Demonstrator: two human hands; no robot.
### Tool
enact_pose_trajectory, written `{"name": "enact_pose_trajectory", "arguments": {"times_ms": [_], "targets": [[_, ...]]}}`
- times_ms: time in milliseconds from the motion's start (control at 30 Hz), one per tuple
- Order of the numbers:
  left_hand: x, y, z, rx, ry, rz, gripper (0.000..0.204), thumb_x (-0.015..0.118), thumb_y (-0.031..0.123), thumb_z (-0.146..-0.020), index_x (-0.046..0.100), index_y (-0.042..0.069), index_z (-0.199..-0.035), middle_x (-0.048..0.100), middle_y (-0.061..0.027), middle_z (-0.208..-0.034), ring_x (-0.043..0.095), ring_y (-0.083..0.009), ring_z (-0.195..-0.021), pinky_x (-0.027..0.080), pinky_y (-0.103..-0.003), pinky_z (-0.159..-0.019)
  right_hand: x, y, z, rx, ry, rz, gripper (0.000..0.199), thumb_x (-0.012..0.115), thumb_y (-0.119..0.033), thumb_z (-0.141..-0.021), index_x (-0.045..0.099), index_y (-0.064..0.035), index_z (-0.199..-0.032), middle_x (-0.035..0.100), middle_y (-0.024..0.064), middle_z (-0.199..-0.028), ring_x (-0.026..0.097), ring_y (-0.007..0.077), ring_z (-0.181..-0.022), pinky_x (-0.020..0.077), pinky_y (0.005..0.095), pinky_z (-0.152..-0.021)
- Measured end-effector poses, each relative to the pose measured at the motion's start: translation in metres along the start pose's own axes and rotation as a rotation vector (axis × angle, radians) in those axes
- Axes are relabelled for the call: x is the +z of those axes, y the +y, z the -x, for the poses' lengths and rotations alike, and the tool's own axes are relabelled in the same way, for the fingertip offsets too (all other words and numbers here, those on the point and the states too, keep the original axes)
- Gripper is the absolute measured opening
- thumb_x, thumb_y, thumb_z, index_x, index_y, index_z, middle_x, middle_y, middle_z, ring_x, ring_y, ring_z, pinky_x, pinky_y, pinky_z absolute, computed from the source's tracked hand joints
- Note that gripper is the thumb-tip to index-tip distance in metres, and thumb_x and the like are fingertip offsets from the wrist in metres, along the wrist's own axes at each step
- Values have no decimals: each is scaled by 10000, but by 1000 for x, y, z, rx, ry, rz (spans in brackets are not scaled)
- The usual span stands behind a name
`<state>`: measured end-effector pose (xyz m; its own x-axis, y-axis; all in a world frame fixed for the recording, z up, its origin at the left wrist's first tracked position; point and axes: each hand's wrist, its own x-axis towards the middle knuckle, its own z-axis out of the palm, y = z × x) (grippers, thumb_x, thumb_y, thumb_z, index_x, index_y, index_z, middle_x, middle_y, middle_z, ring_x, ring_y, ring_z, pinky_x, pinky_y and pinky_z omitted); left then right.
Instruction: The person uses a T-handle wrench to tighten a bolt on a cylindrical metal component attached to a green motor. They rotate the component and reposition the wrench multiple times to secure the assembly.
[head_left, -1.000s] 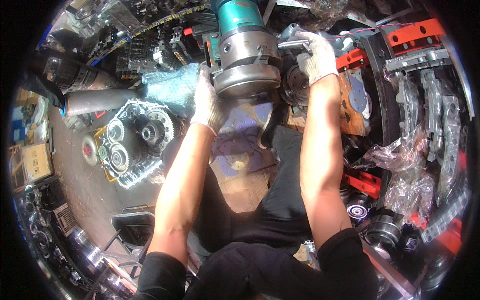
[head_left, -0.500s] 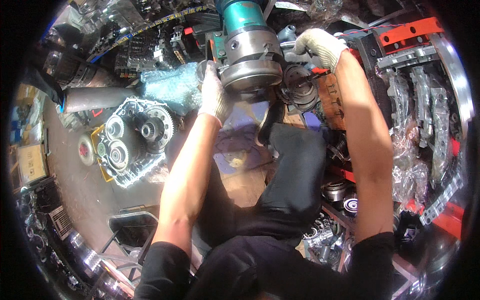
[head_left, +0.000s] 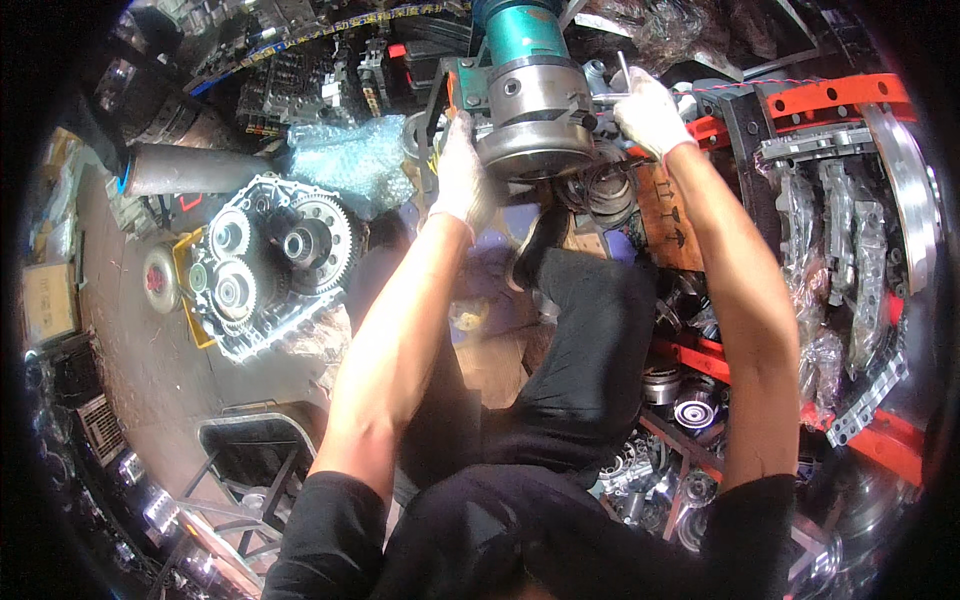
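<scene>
A green machine (head_left: pixel 525 38) carries a steel chuck (head_left: pixel 540 92) with a wide round metal drum (head_left: pixel 535 150) at its near end. My left hand (head_left: pixel 463 175), in a pale knitted glove, lies along the drum's left side with its fingers stretched upward; its thumb is hidden. To the right of the chuck, my gloved right hand (head_left: pixel 648 115) is closed around a T-handled chuck key (head_left: pixel 623 68). The key's crossbar sticks up above the fist, and its shaft points left toward the chuck's side.
An open gearbox housing (head_left: pixel 280 255) with several gears stands at left, near a bubble-wrapped part (head_left: pixel 350 165). Below the drum are metal rings (head_left: pixel 605 190) and a wooden block (head_left: pixel 672 215). Plastic-wrapped metal parts (head_left: pixel 835 240) line a red-framed rack (head_left: pixel 835 92) at right.
The view has shifted, so the machine sits further right. My right hand has turned on the key, whose crossbar now stands upright above the fist. My left hand stays beside the drum.
</scene>
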<state>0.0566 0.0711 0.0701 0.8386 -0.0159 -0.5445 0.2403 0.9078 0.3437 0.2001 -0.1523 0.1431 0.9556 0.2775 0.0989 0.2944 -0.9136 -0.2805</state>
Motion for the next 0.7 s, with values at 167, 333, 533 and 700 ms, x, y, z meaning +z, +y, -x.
{"name": "enact_pose_trajectory", "arguments": {"times_ms": [167, 333, 533, 700], "targets": [[-9, -5, -13, 107, 31, -43, 596, 537, 575, -1062, 550, 83, -1399, 680, -181, -1298, 676, -359, -1175, 521, -598, -1045, 17, 10, 15, -113, 101, -369, 319, 599, 37, -799, 608, -23, -1112, 736, 113, -1098, 724, 226, -1001, 582, 365, -905], [-16, -6, -22, 110, 8, -74, 580, 501, 588, -1069, 548, 100, -1380, 663, -189, -1313, 652, -375, -1206, 506, -619, -1055, -14, 17, 31, -120, -115, -612, 380, 642, 53, -870, 662, -46, -1236, 751, 80, -1134, 715, 180, -1053, 562, 321, -942], [-16, -6, -26, 16, -33, -41, 749, 447, 617, -1071, 449, 28, -1535, 574, -237, -1472, 582, -411, -1339, 425, -649, -1146, -7, 28, 33, -653, 209, -169, 314, 527, 164, -789, 699, -38, -956, 666, 136, -1397, 642, 230, -1255, 512, 358, -1064], [-15, -6, -26, 48, -9, -81, 748, 431, 627, -1072, 481, 28, -1517, 590, -239, -1458, 588, -415, -1331, 432, -645, -1145, 8, 28, 46, -287, 158, -802, 412, 592, 135, -785, 782, -97, -1068, 697, 124, -1384, 673, 288, -1229, 526, 354, -1061]]}}
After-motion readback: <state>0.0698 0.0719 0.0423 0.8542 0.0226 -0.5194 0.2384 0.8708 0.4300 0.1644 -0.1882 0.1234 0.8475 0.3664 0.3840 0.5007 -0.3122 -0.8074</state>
